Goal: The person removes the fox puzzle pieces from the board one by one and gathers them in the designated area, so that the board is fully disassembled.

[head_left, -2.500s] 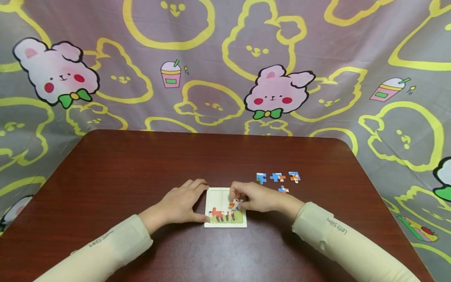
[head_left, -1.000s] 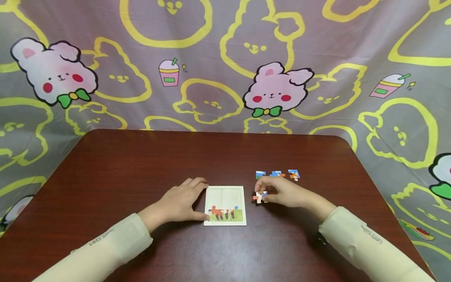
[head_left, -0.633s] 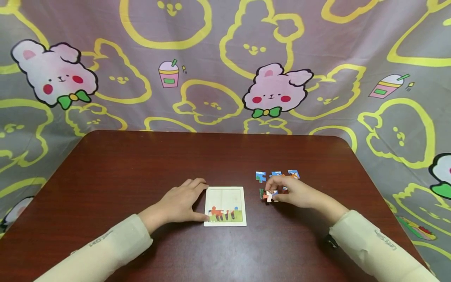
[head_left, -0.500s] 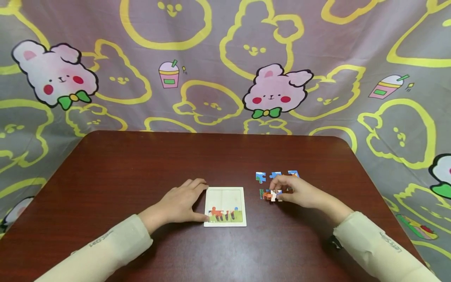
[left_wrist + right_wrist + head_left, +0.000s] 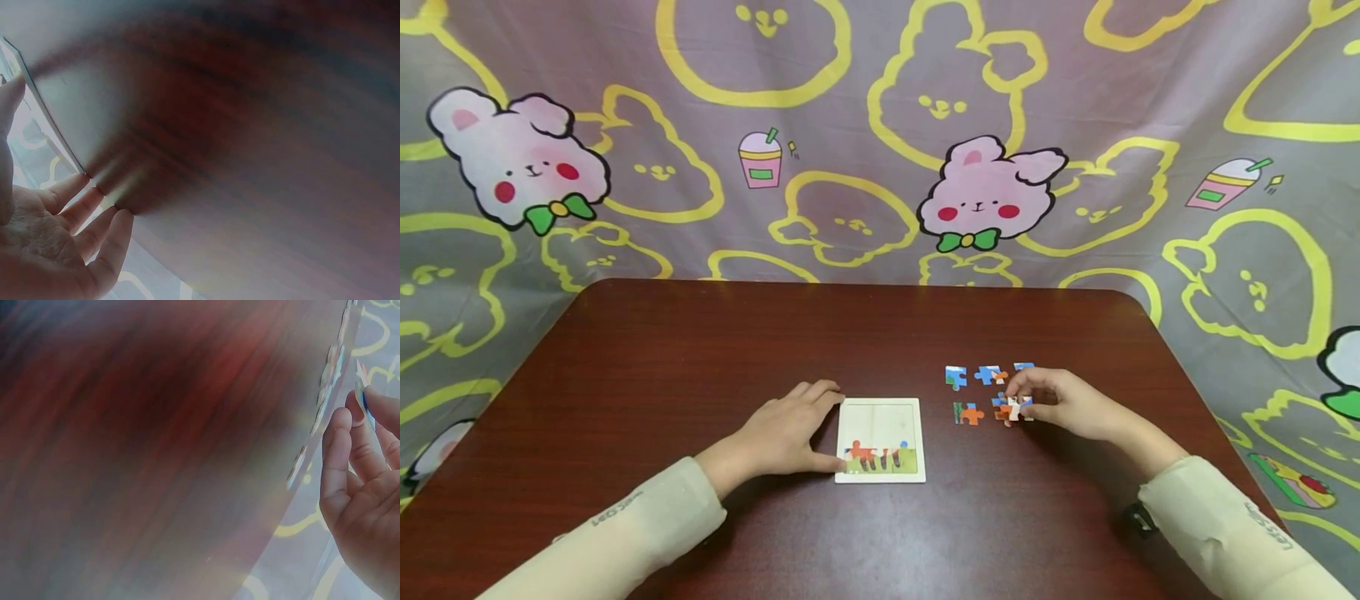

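Note:
My right hand (image 5: 1071, 407) pinches a white, orange and blue jigsaw puzzle piece (image 5: 1018, 407) between thumb and fingertips. It is over the right end of the loose pieces, overlapping another piece (image 5: 1001, 411) in the head view. From the right wrist view, the held piece (image 5: 363, 395) shows edge-on. My left hand (image 5: 778, 429) rests at the left side of a pale square puzzle tray (image 5: 880, 478), fingertips by its far corner and thumb on its near left edge. Along the tray's near side lie fitted pieces (image 5: 880, 459) with dark animal legs on green; its far part is bare.
Right of the tray, loose pieces lie in two rows: a blue-green one (image 5: 955, 377), a blue-orange one (image 5: 989, 375), one partly behind my fingers (image 5: 1024, 365), and an orange-green one (image 5: 969, 414). A patterned curtain (image 5: 850, 125) hangs beyond the brown table (image 5: 737, 333).
My right hand has carried its piece from over the tray rightward to the loose pieces, and in the last half second farther right, uncovering the orange-green piece. My left hand stays at the tray.

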{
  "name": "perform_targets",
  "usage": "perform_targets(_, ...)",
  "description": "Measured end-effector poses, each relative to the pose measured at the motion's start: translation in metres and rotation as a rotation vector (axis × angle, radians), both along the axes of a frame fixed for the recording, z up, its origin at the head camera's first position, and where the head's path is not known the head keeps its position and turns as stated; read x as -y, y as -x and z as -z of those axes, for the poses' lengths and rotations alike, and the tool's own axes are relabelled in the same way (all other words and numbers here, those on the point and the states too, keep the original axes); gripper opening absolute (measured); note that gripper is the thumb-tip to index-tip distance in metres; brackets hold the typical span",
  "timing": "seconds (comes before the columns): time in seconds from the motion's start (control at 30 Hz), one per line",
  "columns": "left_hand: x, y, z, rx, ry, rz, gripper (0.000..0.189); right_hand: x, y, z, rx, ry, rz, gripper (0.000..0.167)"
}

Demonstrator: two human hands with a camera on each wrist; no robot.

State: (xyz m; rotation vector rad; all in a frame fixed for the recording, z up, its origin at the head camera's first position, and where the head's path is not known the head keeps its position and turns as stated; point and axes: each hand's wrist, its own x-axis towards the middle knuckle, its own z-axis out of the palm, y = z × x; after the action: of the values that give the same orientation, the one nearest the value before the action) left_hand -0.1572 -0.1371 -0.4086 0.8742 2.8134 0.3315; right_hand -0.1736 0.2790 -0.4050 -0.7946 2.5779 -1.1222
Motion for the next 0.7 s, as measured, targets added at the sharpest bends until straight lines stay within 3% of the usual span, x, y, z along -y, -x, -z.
perform_targets(0.23,0.0,0.0,0.0,-0.005,-0.006,0.004,0.092,-0.017,-0.001,0.004,-0.03,-0.014,0.044,0.022)
perform_targets(0.7,0.0,0.0,-0.001,-0.003,-0.007,0.007,0.092,-0.031,-0.001,0.001,0.014,-0.036,0.101,0.018)
